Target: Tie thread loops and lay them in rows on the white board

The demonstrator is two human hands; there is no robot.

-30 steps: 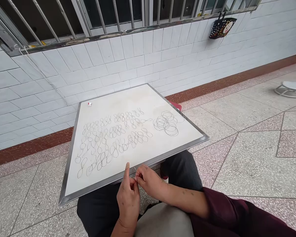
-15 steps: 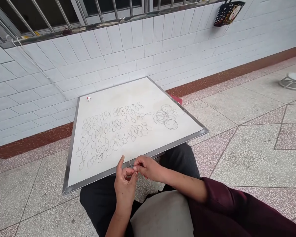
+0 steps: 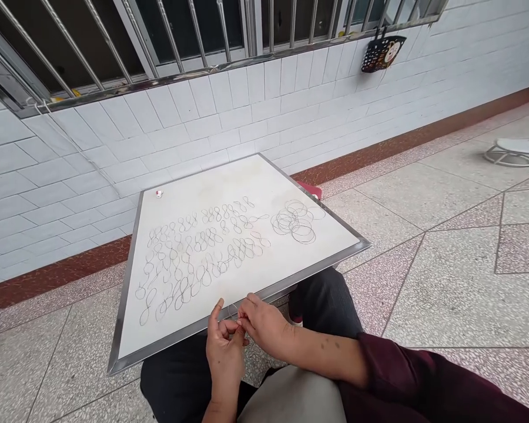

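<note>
Between my two hands is a thin wire loop (image 3: pixel 231 310), held just over the table's near edge. My left hand (image 3: pixel 224 341) pinches it with thumb and bent fingers, the index finger pointing up. My right hand (image 3: pixel 262 323) is closed on the same loop, its fingertips meeting the left ones; where the wire runs inside the fingers is hidden. Beyond them on the white table (image 3: pixel 229 182) lie rows of thin wire figure-eights (image 3: pixel 203 238). To their right is an overlapping heap of round wire loops (image 3: pixel 293 222).
The table has a metal rim (image 3: pixel 167 346) and stands by a white tiled wall (image 3: pixel 194 126). A small red and white object (image 3: pixel 159 194) lies at its far left corner. A black basket (image 3: pixel 374 56) hangs from the window bars. A round white stool (image 3: pixel 514 151) stands on the floor at right.
The camera view has tilted up, so the table and hands appear lower. My right hand has turned slightly over the loop, with its fingers closer against my left fingertips.
</note>
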